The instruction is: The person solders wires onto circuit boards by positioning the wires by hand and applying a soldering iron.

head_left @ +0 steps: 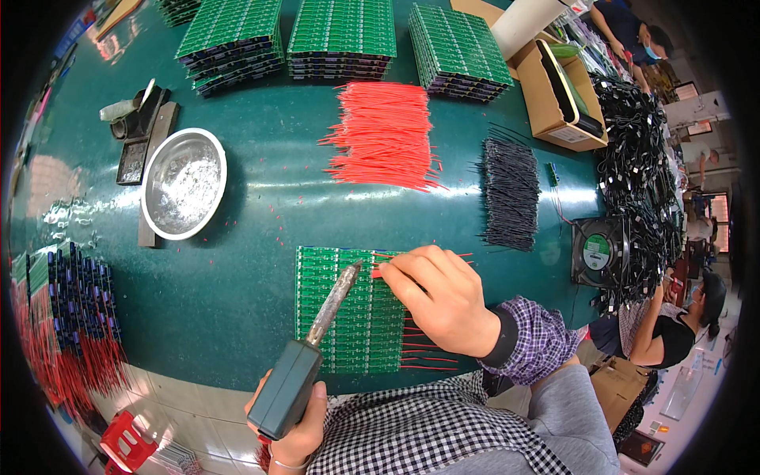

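My left hand [310,423] is wrapped round the grey-green handle of a soldering iron [291,388]. The iron slants up and to the right, its tip over the upper part of a green circuit board panel [336,332]. The panel lies flat in front of me at the table's near side. Over its upper right part, my right hand [447,297] has thumb and fingers pinched on a red wire [376,271], close to the iron's tip. Several red wires [427,357] stick out from the panel's right edge. My right fingers partly cover that edge.
Beyond the panel lie a pile of red wires [380,134] and a bundle of black wires [511,194]. Stacked green panels [340,36] stand at the back. A white-rimmed bowl [219,190] is left, a fan [599,252] right. Co-workers [673,328] sit at the right.
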The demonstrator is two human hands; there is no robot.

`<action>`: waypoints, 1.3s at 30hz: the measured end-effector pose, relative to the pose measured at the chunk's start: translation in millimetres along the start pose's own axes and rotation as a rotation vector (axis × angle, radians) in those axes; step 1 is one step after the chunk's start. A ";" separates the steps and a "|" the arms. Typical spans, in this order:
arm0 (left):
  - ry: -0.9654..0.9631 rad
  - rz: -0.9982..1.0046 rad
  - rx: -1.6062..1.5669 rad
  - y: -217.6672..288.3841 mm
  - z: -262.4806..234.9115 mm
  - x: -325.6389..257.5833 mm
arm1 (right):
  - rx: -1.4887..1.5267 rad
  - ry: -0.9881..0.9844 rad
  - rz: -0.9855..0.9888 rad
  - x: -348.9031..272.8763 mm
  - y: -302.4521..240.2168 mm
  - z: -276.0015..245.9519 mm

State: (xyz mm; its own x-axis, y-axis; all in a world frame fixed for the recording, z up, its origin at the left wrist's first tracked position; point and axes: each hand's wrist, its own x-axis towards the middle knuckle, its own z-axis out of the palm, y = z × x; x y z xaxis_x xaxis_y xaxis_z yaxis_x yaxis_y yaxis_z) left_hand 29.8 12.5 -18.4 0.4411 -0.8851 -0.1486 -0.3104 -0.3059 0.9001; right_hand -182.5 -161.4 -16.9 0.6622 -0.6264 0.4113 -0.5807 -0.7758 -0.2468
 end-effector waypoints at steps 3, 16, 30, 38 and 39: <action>0.010 0.027 0.046 -2.8 -1.4 -2.2 | 0.037 0.070 -0.012 -4.1 -2.9 1.4; -0.028 0.097 0.048 0.7 -1.1 0.7 | 0.039 0.004 0.007 -8.0 -4.3 4.6; -0.041 0.086 0.057 -7.6 -3.0 -5.3 | -0.010 -0.018 -0.005 -8.3 -5.2 5.9; -0.002 0.020 0.030 -8.5 -5.0 -9.6 | -0.028 -0.015 -0.004 -8.1 -6.4 6.0; -0.002 0.020 0.029 -8.0 -4.7 -9.6 | -0.029 -0.017 -0.003 -7.8 -6.6 5.7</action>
State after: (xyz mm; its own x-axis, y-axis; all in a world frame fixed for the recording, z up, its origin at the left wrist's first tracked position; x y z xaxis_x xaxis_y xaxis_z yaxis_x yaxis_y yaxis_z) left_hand 32.0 25.1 -22.3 0.4327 -0.8919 -0.1314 -0.3439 -0.2980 0.8905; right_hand -181.2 -151.8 -23.4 0.6720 -0.6255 0.3965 -0.5918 -0.7754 -0.2203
